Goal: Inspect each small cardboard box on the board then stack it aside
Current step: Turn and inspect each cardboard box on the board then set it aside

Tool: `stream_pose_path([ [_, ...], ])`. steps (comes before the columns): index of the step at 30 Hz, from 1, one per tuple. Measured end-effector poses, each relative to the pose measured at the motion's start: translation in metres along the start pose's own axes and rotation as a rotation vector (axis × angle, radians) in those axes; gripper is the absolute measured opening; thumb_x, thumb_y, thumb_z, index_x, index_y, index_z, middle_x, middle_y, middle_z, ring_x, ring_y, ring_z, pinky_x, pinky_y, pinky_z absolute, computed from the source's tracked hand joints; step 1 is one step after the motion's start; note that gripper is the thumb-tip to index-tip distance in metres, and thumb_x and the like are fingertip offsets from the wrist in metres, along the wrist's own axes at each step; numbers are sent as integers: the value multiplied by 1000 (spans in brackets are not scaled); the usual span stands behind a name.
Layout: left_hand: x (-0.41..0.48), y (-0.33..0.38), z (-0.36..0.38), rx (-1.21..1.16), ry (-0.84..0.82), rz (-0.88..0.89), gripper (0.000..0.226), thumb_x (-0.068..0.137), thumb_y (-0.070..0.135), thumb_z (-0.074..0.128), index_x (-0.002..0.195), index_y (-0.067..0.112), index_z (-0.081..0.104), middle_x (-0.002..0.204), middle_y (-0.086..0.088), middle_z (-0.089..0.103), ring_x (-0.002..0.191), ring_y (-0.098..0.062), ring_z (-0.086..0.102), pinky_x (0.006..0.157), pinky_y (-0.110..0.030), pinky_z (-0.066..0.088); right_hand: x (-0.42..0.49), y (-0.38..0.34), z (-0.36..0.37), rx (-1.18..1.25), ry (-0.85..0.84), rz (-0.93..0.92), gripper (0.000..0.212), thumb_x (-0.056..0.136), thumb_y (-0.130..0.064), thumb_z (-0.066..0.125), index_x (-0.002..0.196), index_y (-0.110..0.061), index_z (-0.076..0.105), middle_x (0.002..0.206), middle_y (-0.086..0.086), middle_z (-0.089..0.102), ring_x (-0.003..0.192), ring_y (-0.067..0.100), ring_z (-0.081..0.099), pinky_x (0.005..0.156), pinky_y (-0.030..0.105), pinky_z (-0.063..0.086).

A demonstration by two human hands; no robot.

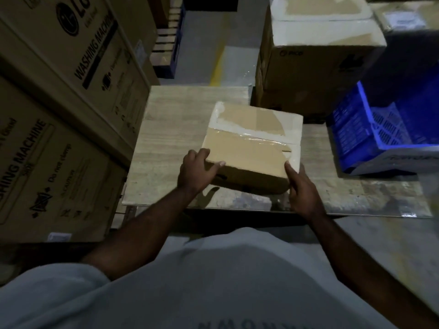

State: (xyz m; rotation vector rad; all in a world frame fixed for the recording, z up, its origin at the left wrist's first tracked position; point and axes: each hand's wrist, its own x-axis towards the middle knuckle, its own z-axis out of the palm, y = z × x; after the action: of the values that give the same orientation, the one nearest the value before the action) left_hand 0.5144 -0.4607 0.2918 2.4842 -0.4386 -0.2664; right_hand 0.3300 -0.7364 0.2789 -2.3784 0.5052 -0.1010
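A small brown cardboard box (251,141), taped along its top seam with torn white paper patches, lies on the pale wooden board (166,143). My left hand (197,170) grips its near left corner, thumb on the front face and fingers over the top edge. My right hand (301,186) holds the near right corner, thumb on the top. The near edge looks slightly lifted off the board.
Large washing-machine cartons (59,103) stand stacked on the left. A bigger taped carton (316,55) sits at the board's back right, on another carton. A blue plastic crate (384,131) rests on the right. Floor with a yellow line (217,67) lies beyond.
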Motion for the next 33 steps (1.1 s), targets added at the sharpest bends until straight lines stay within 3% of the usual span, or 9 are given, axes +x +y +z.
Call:
stream_pose_path([
  [3,-26,-6,12,302,132,190,53,91,66,54,106,16,60,97,-11,59,94,-32,54,75,-39,45,7,4,-10,-101,32,35,62,97,4,54,157,-12,45,170,13,25,151,34,36,122,54,36],
  [5,-29,-2,13,440,160,246,51,94,63,51,103,13,60,98,-14,59,92,-33,52,72,-40,44,10,-4,-10,-195,11,16,58,99,-3,56,155,-10,44,169,17,26,154,38,29,123,54,33],
  [8,-15,7,13,446,92,242,61,96,62,47,125,9,58,136,-23,51,123,-41,48,93,-48,48,19,-15,-8,-313,-39,-74,57,104,-20,53,157,-11,36,169,19,25,156,41,20,123,60,28],
  [10,-4,13,14,420,-42,226,73,99,63,43,149,10,43,164,-20,26,150,-38,26,115,-51,34,29,-17,-9,-394,-72,-85,62,108,-39,47,161,-13,29,170,17,21,158,40,15,125,60,23],
  [12,4,16,17,420,-150,217,81,102,66,36,162,13,23,173,-11,0,159,-30,3,125,-49,16,39,-18,-10,-455,-104,-85,69,108,-51,40,163,-13,25,172,17,16,159,37,11,125,57,18],
  [14,7,17,20,439,-206,196,85,102,68,28,165,14,9,173,-8,-10,159,-26,-8,128,-50,9,49,-18,-12,-477,-122,-94,73,108,-55,35,165,-12,21,173,16,11,160,34,7,126,56,15],
  [19,3,17,27,437,-196,177,83,103,66,24,166,15,5,173,-9,-10,159,-26,-11,129,-49,6,55,-15,-10,-492,-144,-61,75,108,-58,27,166,-13,14,174,15,3,161,31,1,127,54,13],
  [28,4,14,28,460,-188,178,85,101,68,17,166,15,7,173,-9,-7,159,-26,-9,128,-50,10,55,-14,-8,-493,-130,-59,77,105,-60,19,166,-12,19,174,14,11,161,30,7,125,56,21],
  [33,7,21,24,524,-207,165,83,103,68,21,165,16,7,173,-10,-6,160,-27,-7,127,-54,3,59,-16,-12,-557,-159,-75,82,104,-63,16,165,-9,19,173,18,12,161,33,8,126,56,19],
])
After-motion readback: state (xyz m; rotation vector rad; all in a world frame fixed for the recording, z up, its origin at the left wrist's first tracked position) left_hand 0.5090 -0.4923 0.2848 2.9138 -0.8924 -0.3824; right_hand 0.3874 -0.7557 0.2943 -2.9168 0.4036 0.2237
